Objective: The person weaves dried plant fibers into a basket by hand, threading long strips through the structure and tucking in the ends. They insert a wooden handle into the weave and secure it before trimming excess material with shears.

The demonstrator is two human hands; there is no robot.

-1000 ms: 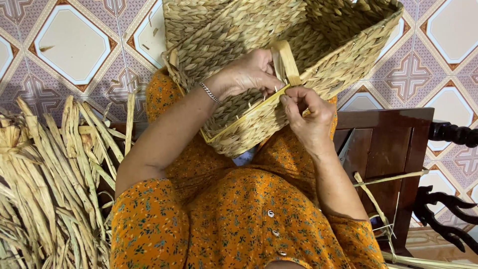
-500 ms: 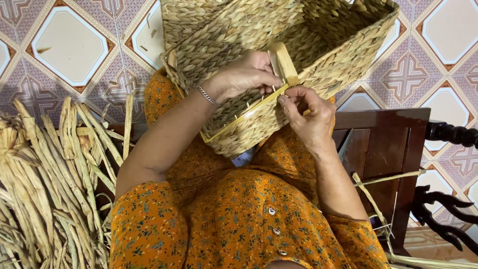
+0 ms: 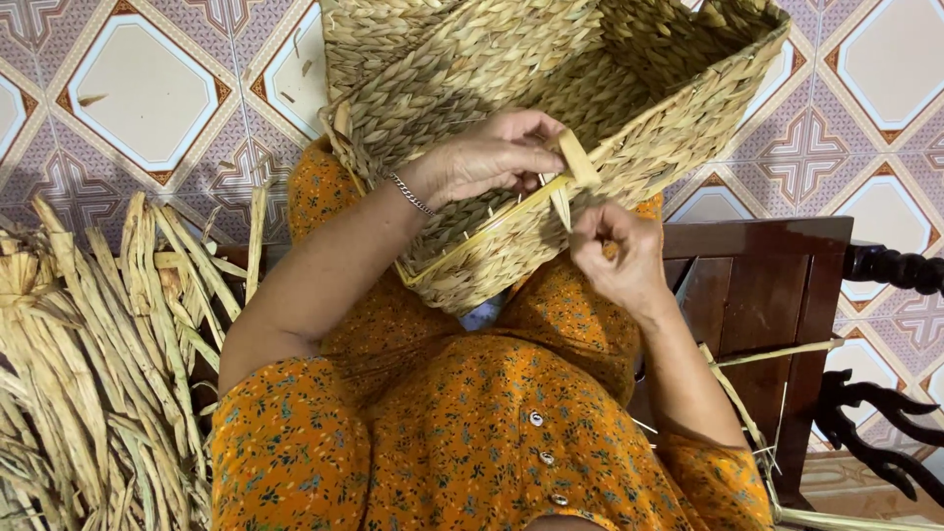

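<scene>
A rectangular woven straw basket (image 3: 472, 88) rests tilted on my lap, its opening turned up and to the right. My left hand (image 3: 487, 157), with a thin bracelet at the wrist, presses on the basket's near rim and pinches a flat pale straw strip (image 3: 573, 167) folded over that rim. Just below the rim, my right hand (image 3: 618, 256) grips the lower end of the same strip. I wear an orange flowered garment with buttons.
A heap of dried straw strips (image 3: 88, 364) lies at my left. A dark wooden chair (image 3: 767, 295) with carved arms stands at my right, with a few loose strips (image 3: 777, 354) across it. Patterned floor tiles (image 3: 147, 88) surround everything.
The strip now bends over the rim further to the right. My right hand has dropped slightly below the rim, drawing the strip's end down. The basket has barely shifted.
</scene>
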